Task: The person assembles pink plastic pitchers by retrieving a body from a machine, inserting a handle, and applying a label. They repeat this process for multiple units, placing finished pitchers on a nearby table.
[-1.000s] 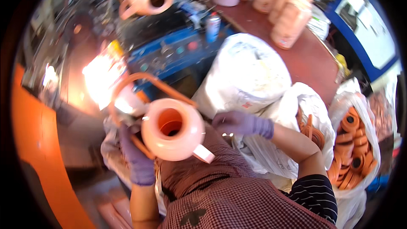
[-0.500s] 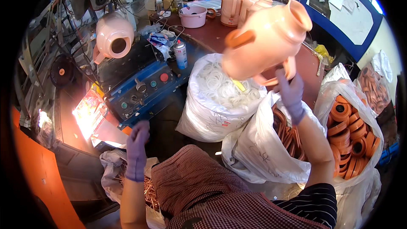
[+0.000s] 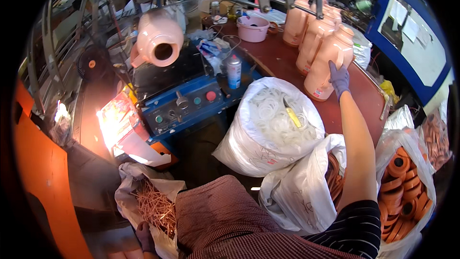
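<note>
My right hand (image 3: 340, 77), in a purple glove, is closed around the handle of a peach plastic jug (image 3: 327, 69). This jug is upright on the dark red table, in front of several like jugs (image 3: 314, 38). Low on the left, my gloved left hand (image 3: 145, 237) hangs beside a sack of thin copper-coloured sticks (image 3: 155, 206); its fingers are too dim to make out. Another peach jug (image 3: 158, 41) is held on its side at the machine, its round dark opening facing me.
A blue control panel (image 3: 184, 100) with knobs and a red button lies ahead, a spray can (image 3: 234, 72) beside it. A white sack of clear rings (image 3: 282, 115) carries a yellow cutter (image 3: 293, 115). Sacks of orange parts (image 3: 400, 187) stand right. A pink basin (image 3: 253, 29) is on the table.
My right hand has brought the tilted jug from mid-air down and away onto the table, now upright beside the others. My left hand has dropped from near the panel to beside the stick sack.
</note>
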`<state>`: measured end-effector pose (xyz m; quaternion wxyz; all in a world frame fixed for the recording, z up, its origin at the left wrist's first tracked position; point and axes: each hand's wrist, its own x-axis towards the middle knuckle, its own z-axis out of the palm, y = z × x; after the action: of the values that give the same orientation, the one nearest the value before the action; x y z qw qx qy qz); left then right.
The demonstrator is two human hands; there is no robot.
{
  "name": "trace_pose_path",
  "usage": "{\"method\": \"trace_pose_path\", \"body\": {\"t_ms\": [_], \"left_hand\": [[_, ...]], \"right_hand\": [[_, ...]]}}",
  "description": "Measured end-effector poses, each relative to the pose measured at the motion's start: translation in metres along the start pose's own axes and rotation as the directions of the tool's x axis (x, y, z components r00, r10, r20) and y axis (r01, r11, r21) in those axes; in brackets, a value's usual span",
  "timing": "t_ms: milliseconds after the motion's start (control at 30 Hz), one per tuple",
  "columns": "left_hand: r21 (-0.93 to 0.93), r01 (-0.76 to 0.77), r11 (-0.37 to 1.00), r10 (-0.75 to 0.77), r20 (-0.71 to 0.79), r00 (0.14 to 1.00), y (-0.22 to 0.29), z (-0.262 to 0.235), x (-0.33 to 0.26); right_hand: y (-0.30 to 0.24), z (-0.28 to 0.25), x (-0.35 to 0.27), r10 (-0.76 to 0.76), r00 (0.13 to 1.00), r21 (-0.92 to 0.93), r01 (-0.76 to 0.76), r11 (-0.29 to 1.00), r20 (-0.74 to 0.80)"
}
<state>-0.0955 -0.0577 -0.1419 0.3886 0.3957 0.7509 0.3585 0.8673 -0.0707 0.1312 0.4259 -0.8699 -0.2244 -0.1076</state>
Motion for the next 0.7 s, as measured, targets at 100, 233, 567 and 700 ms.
{"method": "trace_pose_path", "body": {"t_ms": [100,233,567,700], "left_hand": [[0.008,-0.064,0.998,0.064,-0.139,0.988,-0.05,-0.049,-0.006],[0.097,0.154,0.983,-0.101,-0.41,0.906,-0.146,-0.123,-0.047],[0.392,0.614,0.685,-0.217,-0.695,0.686,-0.246,-0.152,-0.073],[0.506,0.573,0.645,-0.112,-0.679,0.726,-0.224,-0.184,-0.063]], "right_hand": [[0.029,0.073,0.045,-0.196,0.981,0.117,0.195,0.974,-0.003],[0.058,0.157,0.055,-0.306,0.917,-0.05,0.329,0.943,0.257],[0.027,0.056,-0.021,-0.185,0.83,-0.334,0.402,0.853,0.527],[0.005,0.03,-0.048,-0.122,0.818,-0.427,0.414,0.804,0.563]]}}
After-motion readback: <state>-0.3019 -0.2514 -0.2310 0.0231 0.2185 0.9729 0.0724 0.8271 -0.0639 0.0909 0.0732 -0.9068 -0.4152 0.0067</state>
